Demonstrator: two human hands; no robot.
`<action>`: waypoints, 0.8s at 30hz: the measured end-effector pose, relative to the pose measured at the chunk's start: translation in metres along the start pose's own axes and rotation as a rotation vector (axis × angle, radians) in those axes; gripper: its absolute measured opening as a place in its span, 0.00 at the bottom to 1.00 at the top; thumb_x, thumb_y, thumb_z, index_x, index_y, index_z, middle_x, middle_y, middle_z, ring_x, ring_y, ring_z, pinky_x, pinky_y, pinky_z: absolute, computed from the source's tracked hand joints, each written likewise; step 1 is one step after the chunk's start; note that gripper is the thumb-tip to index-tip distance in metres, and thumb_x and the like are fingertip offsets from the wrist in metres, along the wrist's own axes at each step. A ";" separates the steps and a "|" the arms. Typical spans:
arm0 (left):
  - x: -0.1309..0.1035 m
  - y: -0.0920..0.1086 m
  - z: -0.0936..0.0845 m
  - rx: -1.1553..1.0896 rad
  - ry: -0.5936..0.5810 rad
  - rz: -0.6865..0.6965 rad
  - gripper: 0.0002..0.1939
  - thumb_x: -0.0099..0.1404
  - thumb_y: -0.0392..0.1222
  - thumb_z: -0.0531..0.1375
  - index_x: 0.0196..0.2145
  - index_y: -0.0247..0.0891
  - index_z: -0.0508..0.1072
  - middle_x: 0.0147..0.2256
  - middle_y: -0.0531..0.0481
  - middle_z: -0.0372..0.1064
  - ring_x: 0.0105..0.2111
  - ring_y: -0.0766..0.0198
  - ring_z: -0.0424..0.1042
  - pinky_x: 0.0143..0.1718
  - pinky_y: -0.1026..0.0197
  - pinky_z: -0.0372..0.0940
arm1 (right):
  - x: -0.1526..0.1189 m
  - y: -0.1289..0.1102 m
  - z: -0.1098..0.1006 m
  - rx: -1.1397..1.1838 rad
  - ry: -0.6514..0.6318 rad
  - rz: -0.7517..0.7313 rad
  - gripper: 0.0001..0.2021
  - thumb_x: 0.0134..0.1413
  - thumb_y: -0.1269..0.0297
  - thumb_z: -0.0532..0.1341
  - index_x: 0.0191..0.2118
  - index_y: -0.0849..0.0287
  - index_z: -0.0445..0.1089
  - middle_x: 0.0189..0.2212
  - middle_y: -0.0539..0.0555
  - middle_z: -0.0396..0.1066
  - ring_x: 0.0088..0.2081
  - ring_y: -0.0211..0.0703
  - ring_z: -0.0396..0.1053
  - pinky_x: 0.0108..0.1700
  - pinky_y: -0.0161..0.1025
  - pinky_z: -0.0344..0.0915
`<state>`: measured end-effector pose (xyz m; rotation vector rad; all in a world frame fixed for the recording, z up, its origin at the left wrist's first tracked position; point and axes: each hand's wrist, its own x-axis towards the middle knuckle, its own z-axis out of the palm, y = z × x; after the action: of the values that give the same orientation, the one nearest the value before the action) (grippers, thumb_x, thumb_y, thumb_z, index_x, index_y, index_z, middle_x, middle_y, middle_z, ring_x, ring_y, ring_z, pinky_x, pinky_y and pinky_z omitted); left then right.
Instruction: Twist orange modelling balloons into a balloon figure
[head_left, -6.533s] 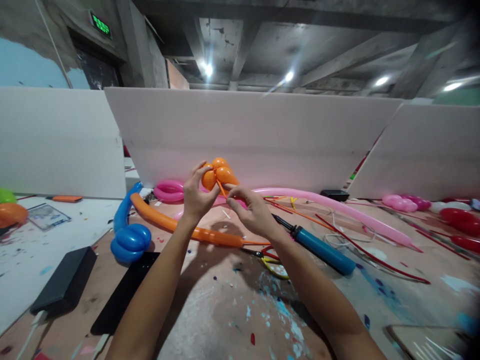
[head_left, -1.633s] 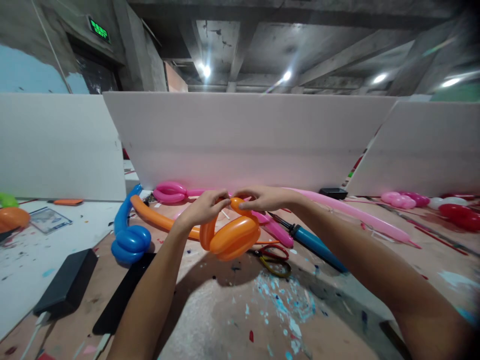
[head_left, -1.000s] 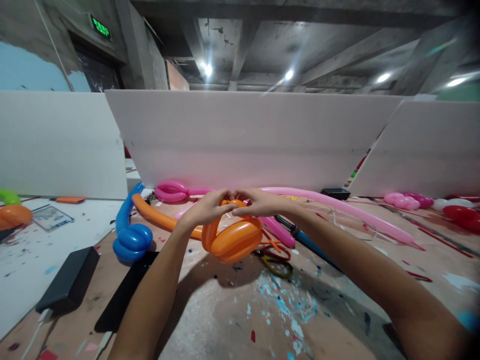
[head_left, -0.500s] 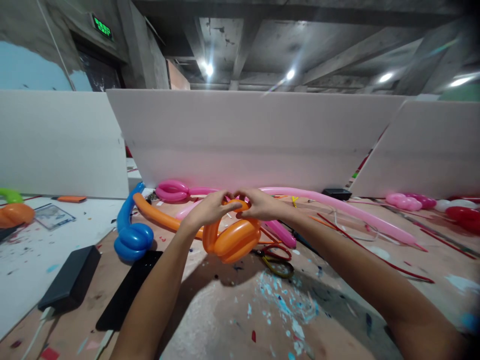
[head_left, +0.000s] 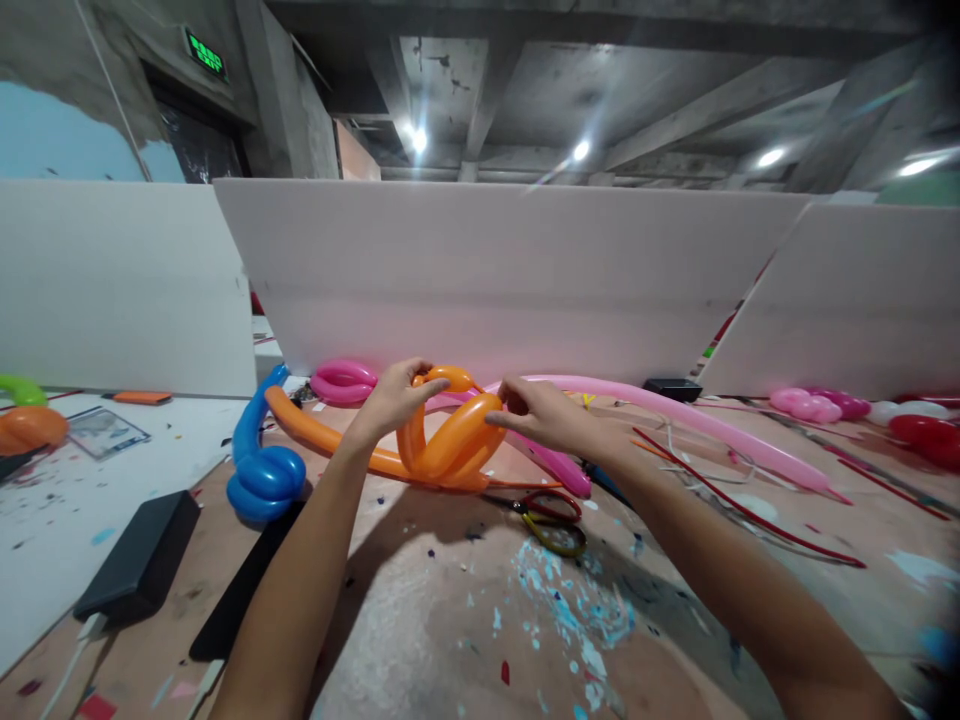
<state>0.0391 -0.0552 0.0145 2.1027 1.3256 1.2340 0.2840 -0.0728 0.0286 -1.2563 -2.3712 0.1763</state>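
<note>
A long orange balloon (head_left: pixel 454 445), twisted and folded into sections, is between my hands above the table. My left hand (head_left: pixel 394 402) grips it at a twist, thumb and fingers around the joint beside a short upper bubble. On the right, my right hand (head_left: pixel 534 412) has its fingers closed at the tip of that bubble, the thumb against the larger folded section. The rest of the orange length lies to the left on the table. Just below my right hand, scissors (head_left: pixel 555 520) with red and yellow-green handles lie beside the balloon's thin uninflated tail.
A blue twisted balloon (head_left: pixel 266 484) lies at left, near a black phone (head_left: pixel 240 590) and a dark power bank (head_left: pixel 141 555) with cables. Behind are a magenta balloon (head_left: pixel 343 382) and a long pink balloon (head_left: pixel 697 420). White panels (head_left: pixel 510 270) stand along the back.
My hands have moved apart, my left going left and my right going right. The short orange bubble now shows stretched between them, and the larger folded section has shifted up slightly.
</note>
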 end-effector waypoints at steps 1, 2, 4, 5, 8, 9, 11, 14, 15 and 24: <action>0.000 0.000 0.000 -0.008 0.004 0.001 0.21 0.60 0.55 0.59 0.42 0.34 0.74 0.37 0.45 0.74 0.36 0.60 0.71 0.39 0.59 0.63 | -0.002 -0.001 0.001 -0.024 0.017 0.004 0.19 0.56 0.45 0.58 0.36 0.58 0.66 0.29 0.53 0.71 0.28 0.40 0.64 0.29 0.35 0.54; 0.000 0.001 0.000 -0.017 0.011 0.001 0.21 0.60 0.55 0.59 0.41 0.34 0.74 0.37 0.45 0.74 0.36 0.60 0.71 0.39 0.59 0.63 | -0.004 -0.002 0.002 -0.040 0.036 0.008 0.18 0.56 0.46 0.58 0.38 0.58 0.66 0.30 0.53 0.72 0.28 0.41 0.65 0.29 0.35 0.54; -0.001 0.003 0.000 -0.037 0.030 -0.003 0.21 0.60 0.55 0.59 0.41 0.34 0.74 0.37 0.45 0.74 0.35 0.60 0.71 0.38 0.60 0.63 | -0.006 -0.003 0.003 -0.059 0.073 0.002 0.17 0.57 0.48 0.59 0.41 0.58 0.66 0.31 0.54 0.73 0.30 0.42 0.67 0.30 0.35 0.55; -0.001 0.004 0.000 -0.048 0.037 -0.007 0.21 0.60 0.55 0.59 0.41 0.33 0.74 0.37 0.45 0.74 0.35 0.61 0.71 0.38 0.60 0.64 | -0.006 -0.002 0.003 -0.066 0.084 -0.002 0.17 0.58 0.49 0.59 0.42 0.58 0.66 0.32 0.55 0.73 0.31 0.43 0.67 0.31 0.35 0.55; -0.002 0.006 -0.001 -0.077 0.032 -0.012 0.21 0.60 0.55 0.60 0.41 0.33 0.74 0.37 0.46 0.74 0.34 0.62 0.71 0.37 0.60 0.64 | -0.005 0.002 0.004 -0.067 0.082 -0.012 0.13 0.60 0.54 0.57 0.41 0.58 0.68 0.32 0.55 0.74 0.31 0.42 0.68 0.31 0.35 0.55; -0.002 0.007 -0.002 -0.084 0.025 -0.011 0.21 0.60 0.55 0.60 0.41 0.33 0.74 0.37 0.46 0.74 0.34 0.62 0.71 0.37 0.61 0.63 | -0.004 0.003 0.004 -0.065 0.076 -0.011 0.12 0.60 0.55 0.57 0.40 0.59 0.68 0.32 0.55 0.74 0.31 0.42 0.68 0.31 0.35 0.55; -0.002 0.007 -0.002 -0.096 0.019 -0.008 0.21 0.60 0.54 0.60 0.41 0.33 0.73 0.36 0.46 0.74 0.34 0.62 0.70 0.37 0.61 0.63 | -0.002 0.005 0.006 -0.082 0.077 -0.004 0.10 0.61 0.58 0.56 0.37 0.59 0.69 0.31 0.56 0.74 0.30 0.42 0.67 0.30 0.35 0.54; -0.001 0.006 0.001 -0.077 0.039 0.004 0.20 0.60 0.54 0.60 0.40 0.33 0.73 0.37 0.46 0.74 0.35 0.61 0.70 0.38 0.60 0.63 | 0.001 0.005 0.010 -0.117 0.106 0.017 0.11 0.61 0.63 0.52 0.33 0.60 0.68 0.30 0.57 0.73 0.29 0.42 0.66 0.29 0.35 0.52; -0.001 0.007 0.002 -0.057 0.054 0.010 0.19 0.60 0.53 0.60 0.41 0.34 0.73 0.37 0.46 0.74 0.35 0.61 0.71 0.39 0.60 0.63 | 0.003 0.005 0.012 -0.104 0.117 0.027 0.11 0.61 0.64 0.50 0.32 0.60 0.67 0.29 0.57 0.73 0.29 0.42 0.65 0.29 0.35 0.52; -0.003 0.008 0.010 0.149 0.180 0.062 0.16 0.61 0.51 0.60 0.41 0.36 0.72 0.37 0.46 0.74 0.37 0.59 0.71 0.41 0.59 0.63 | 0.024 0.005 0.040 0.809 -0.136 0.322 0.05 0.51 0.74 0.51 0.28 0.57 0.57 0.19 0.46 0.59 0.19 0.33 0.56 0.23 0.32 0.54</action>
<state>0.0509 -0.0599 0.0133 2.1917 1.4806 1.4192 0.2587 -0.0470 -0.0008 -1.1951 -1.8341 1.2100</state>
